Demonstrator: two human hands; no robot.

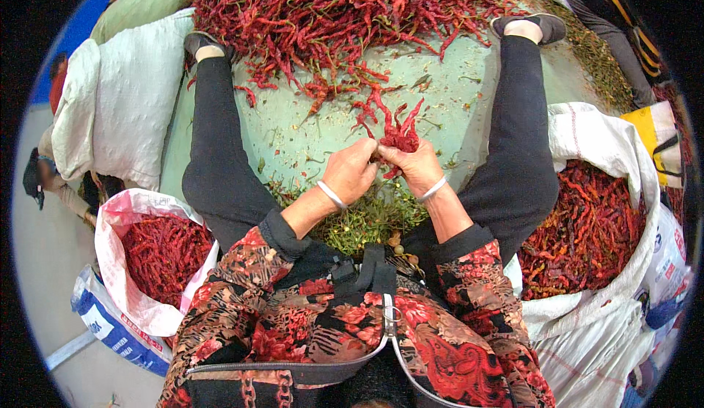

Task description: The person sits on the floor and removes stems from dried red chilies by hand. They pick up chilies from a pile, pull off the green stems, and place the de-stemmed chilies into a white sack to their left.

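Note:
My right hand (419,167) is closed around a small bunch of wrinkled red chili peppers (400,139), whose tips fan out away from me. My left hand (351,170) meets it, with thumb and forefinger pinching at a chili on the bunch's left side. The fingers mostly hide the pinched part. Beneath both wrists, between my thighs, lies a heap of green chili stems (363,223). Beyond my hands, a large pile of red chilies (341,12) spreads over a pale green sheet (451,89), with stray ones trailing towards me.
An open sack of chilies (157,201) stands by my left knee, and a larger white sack (599,124) of them by my right. A full woven sack (137,94) lies at the left. Other people are at both sides; one person's leg (621,50) shows at upper right.

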